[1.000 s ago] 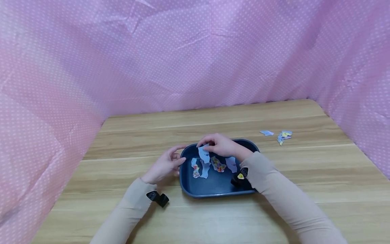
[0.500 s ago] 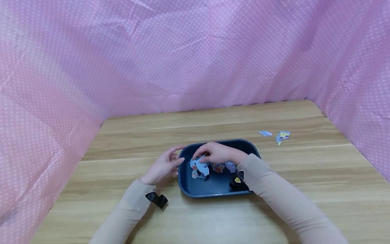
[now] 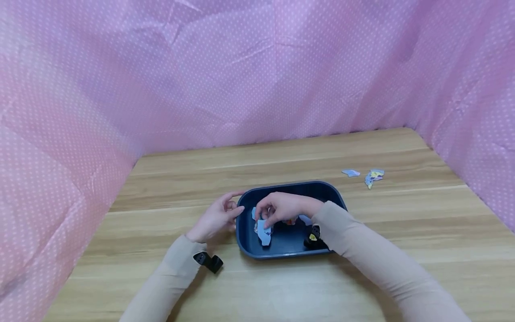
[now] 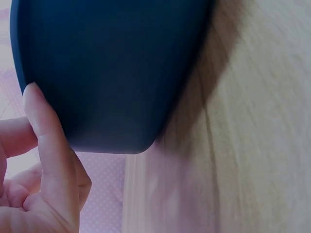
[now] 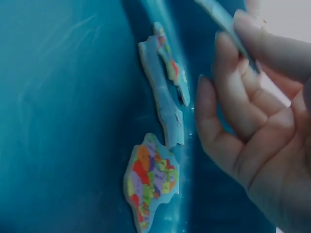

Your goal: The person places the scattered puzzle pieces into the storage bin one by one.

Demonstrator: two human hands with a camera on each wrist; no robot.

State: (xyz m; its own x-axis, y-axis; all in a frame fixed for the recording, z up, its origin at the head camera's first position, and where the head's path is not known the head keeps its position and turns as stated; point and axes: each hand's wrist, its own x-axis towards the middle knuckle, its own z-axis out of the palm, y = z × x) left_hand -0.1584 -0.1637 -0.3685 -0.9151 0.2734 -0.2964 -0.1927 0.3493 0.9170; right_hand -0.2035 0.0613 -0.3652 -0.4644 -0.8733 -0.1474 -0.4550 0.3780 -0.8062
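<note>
One pale-blue piece, pinched by the right hand with fingers nearly together, has moved from ten to eight o'clock in the tray; placing looks unfinished. The left hand, fingers loosely parted, touches its nine-o'clock end.

We are facing a pink fabric backdrop with white polka dots, which is enclosing the far, left and right sides of a pale wooden tabletop. We are seeing creases crossing the cloth, and its tone is turning more lilac toward the far middle and right, where soft diagonal shadows are falling. Below, we are noticing brown grain streaks running left to right, the far right corner rounding off, and light gleaming faintly on the near wood.
</note>
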